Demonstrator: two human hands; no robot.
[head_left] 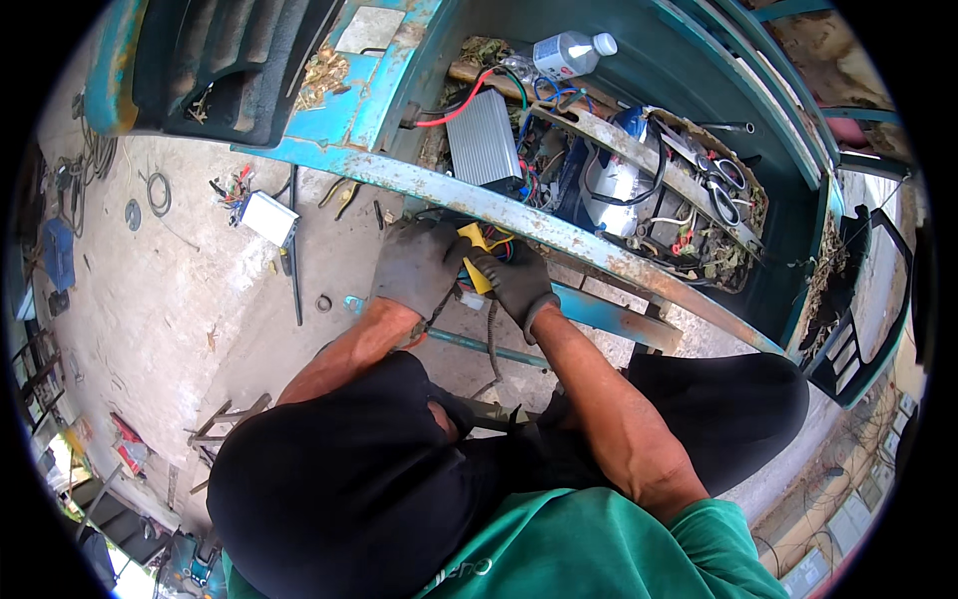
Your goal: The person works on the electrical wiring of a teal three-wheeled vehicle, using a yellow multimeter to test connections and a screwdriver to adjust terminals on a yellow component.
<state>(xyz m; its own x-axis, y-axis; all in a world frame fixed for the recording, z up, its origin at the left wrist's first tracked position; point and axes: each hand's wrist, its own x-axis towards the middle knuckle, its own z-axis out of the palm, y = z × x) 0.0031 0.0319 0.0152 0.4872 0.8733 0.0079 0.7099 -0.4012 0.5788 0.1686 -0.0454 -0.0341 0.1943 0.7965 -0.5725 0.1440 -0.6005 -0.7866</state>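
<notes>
My left hand (414, 265) and my right hand (509, 280), both in dark grey gloves, are beneath the rusty turquoise front rail (389, 178) of an open compartment. Between them is a flat yellow piece (477, 280) beside a bundle of coloured wires (499, 243). My right fingers are curled on the yellow piece. My left fingers are bent at its left side; their tips and what they grip are hard to make out. A dark corrugated tube (492, 339) hangs below my hands.
Inside the compartment lie a silver finned box (484, 140), a bottle (567, 55), a metal strap (599, 135), scissors (726, 190) and cables. On the concrete floor are pliers (344, 200), a white box with wires (267, 215) and coiled cable (158, 195). A lower turquoise bar (599, 317) runs beyond my right hand.
</notes>
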